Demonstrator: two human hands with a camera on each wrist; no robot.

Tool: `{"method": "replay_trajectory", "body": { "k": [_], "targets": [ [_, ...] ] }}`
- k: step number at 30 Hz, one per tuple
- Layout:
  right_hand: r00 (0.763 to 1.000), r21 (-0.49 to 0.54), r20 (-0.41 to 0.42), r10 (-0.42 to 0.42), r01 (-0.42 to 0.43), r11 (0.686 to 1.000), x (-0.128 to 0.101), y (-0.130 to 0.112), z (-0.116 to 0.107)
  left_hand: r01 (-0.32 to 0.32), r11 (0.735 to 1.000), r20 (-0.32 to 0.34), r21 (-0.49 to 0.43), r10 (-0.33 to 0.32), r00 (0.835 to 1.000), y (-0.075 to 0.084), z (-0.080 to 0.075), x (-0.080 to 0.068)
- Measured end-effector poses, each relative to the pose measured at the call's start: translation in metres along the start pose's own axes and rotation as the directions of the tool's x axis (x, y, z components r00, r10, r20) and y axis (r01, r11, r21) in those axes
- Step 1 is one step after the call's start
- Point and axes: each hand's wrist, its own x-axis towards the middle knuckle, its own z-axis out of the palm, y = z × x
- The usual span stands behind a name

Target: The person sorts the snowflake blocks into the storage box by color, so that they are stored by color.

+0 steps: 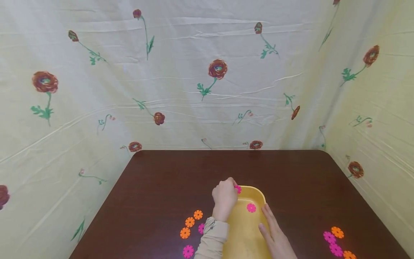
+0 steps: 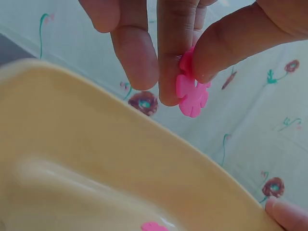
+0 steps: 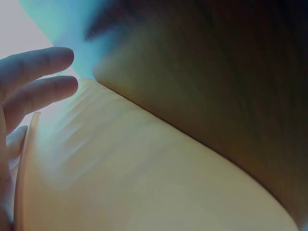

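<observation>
Pale yellow cloth (image 1: 207,108) with printed red flowers hangs behind and at both sides of the dark brown table (image 1: 291,172) where I work; on this table, close to me, stands a yellow tray (image 1: 245,230), and inside it lies one pink flower-shaped piece (image 1: 251,207) flat on the bottom; my left hand (image 1: 224,199) is above the far left corner of the tray, the fingers curled, and it pinches a second pink piece (image 2: 191,94) between the thumb and the fingertips (image 2: 171,72); in the left wrist view this piece hangs on its edge over the tray's rim, not touching the tray; my right hand (image 1: 275,233) lies with straight, relaxed fingers along the right wall of the tray and holds nothing; in the right wrist view the fingers (image 3: 38,77) are spread flat near the yellow wall, but the picture is too blurred to tell if all of them touch it; on the table left of the tray, just beside my left sleeve (image 1: 211,239), lie three orange pieces (image 1: 190,222) near each other and two pink ones (image 1: 188,251), one of them partly hidden by the sleeve; well apart, near the right front corner of the table, lies another small group (image 1: 336,242), two pink and two orange pieces, some touching each other.
</observation>
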Motion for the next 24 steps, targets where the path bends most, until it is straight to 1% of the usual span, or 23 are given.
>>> {"method": "replay_trajectory", "body": {
  "k": [4, 7, 11, 13, 17, 20, 24],
  "targets": [
    [1.0, -0.008, -0.007, 0.001, -0.001, 1.0, 0.001, 0.0, -0.001, -0.009, 1.0, -0.001, 0.022, 0.009, 1.0, 0.008, 0.01, -0.002],
    [1.0, -0.012, -0.003, 0.002, -0.003, 1.0, 0.001, 0.0, -0.001, 0.018, 0.999, 0.015, 0.04, -0.019, 1.0, 0.012, 0.018, -0.003],
    [1.0, -0.01, -0.006, -0.014, 0.014, 1.0, 0.0, 0.001, 0.0, 0.058, 0.994, 0.036, 0.088, -0.061, 0.997, 0.015, 0.028, -0.005],
    [1.0, -0.011, -0.017, -0.021, 0.021, 1.0, 0.0, 0.001, 0.001, 0.066, 0.991, 0.043, 0.12, -0.071, 0.997, 0.016, 0.033, -0.006],
    [0.999, -0.014, -0.032, -0.032, 0.032, 0.999, 0.0, 0.001, 0.001, 0.079, 0.985, 0.087, 0.156, -0.093, 0.992, 0.015, 0.042, -0.007],
    [0.999, -0.013, -0.029, -0.029, 0.029, 0.999, 0.0, 0.001, 0.001, 0.093, 0.983, 0.122, 0.157, -0.113, 0.986, 0.014, 0.047, -0.008],
    [0.999, -0.015, -0.019, -0.027, 0.027, 1.0, -0.001, 0.0, -0.001, 0.099, 0.984, 0.125, 0.15, -0.119, 0.985, 0.012, 0.052, -0.01]
  ]
}}
